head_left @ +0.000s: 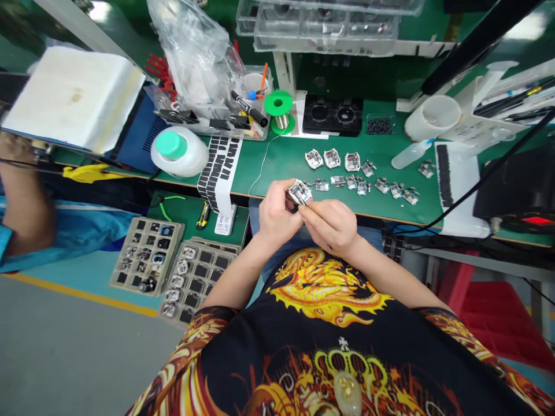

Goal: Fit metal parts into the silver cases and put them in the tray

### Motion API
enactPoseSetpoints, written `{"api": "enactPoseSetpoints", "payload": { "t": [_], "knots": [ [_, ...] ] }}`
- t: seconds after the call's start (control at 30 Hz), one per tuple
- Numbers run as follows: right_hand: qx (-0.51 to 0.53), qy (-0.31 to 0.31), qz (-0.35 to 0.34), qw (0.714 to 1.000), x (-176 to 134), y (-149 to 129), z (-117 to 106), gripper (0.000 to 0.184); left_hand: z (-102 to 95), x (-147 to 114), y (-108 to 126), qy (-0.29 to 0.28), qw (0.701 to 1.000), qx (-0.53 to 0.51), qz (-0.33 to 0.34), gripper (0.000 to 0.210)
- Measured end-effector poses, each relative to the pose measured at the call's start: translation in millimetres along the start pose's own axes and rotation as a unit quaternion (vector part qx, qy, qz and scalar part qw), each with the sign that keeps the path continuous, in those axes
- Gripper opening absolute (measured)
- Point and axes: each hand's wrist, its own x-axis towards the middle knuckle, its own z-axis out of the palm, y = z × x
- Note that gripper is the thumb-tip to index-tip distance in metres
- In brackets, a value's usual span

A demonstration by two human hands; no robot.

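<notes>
My left hand (276, 212) is closed around the edge of a white watch case (299, 190) with small electronic parts inside, tilted toward me at the bench's front edge. Pinched in my right hand (333, 226) is a thin, pointed tool (301, 201) that looks like tweezers; its tip reaches into the case. Beyond my hands, three similar white cases (332, 158) lie in a row on the green bench (277, 167). Several small metal-and-circuit modules (338, 181) are spread in a line to their right and front.
At the back stand a solder wire spool (278, 104), a black fixture (333, 115) and a tray of tiny screws (380, 125). A white bottle (178, 151) and label sheets (220, 167) are left. Parts trays (150, 254) lie lower left, near a co-worker's arm (26, 208).
</notes>
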Motion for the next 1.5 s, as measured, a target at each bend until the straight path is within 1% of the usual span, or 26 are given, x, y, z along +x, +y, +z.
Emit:
{"api": "enactPoseSetpoints", "payload": {
  "t": [0.1,0.27,0.4,0.53,0.63,0.7,0.8,0.87,1.0,1.13,1.4,1.5],
  "knots": [
    [-0.006,0.01,0.003,1.0,1.4,-1.6,-0.4,0.046,0.7,-0.5,1.6,0.002,1.0,0.013,-0.024,0.043],
    [0.109,0.015,0.045,0.993,9.6,-4.3,-7.0,0.038,0.0,-0.6,2.5,0.005,0.999,-0.013,-0.03,0.041],
    [0.148,0.027,0.086,0.985,13.6,-6.3,-8.0,0.033,-0.6,-1.2,2.1,-0.001,1.0,-0.017,-0.026,0.045],
    [0.156,0.03,0.1,0.982,13.2,-6.5,-6.0,0.031,-0.3,-1.8,1.9,-0.008,1.0,-0.023,-0.015,0.048],
    [0.153,0.024,0.097,0.983,11.4,-4.5,-5.4,0.031,-0.3,-1.3,1.7,-0.009,0.999,-0.037,-0.009,0.049],
    [0.143,0.012,0.078,0.987,9.6,-2.3,-5.6,0.034,-0.6,-0.9,1.3,-0.008,0.999,-0.046,-0.013,0.051],
    [0.13,-0.011,0.029,0.991,6.8,1.0,-6.6,0.04,-0.8,-1.2,0.2,-0.011,0.998,-0.059,-0.021,0.054],
    [0.133,-0.009,0.016,0.991,5.5,2.1,-7.6,0.042,-0.8,-2.0,-0.3,-0.013,0.998,-0.062,-0.024,0.054],
    [0.146,0.026,0.058,0.987,5.4,2.4,-10.2,0.042,-0.5,-3.5,0.1,-0.006,0.997,-0.059,-0.042,0.051],
    [0.149,0.034,0.093,0.984,7.1,4.4,-12.7,0.039,-0.2,-3.6,0.8,-0.007,0.997,-0.058,-0.047,0.049],
    [0.155,0.032,0.097,0.983,7.8,7.5,-12.7,0.036,-0.4,-3.2,0.9,-0.015,0.996,-0.074,-0.046,0.047],
    [0.15,0.037,0.103,0.983,5.0,6.9,-11.0,0.036,0.8,-2.6,3.3,-0.014,0.995,-0.086,-0.056,0.046]
  ]
}}
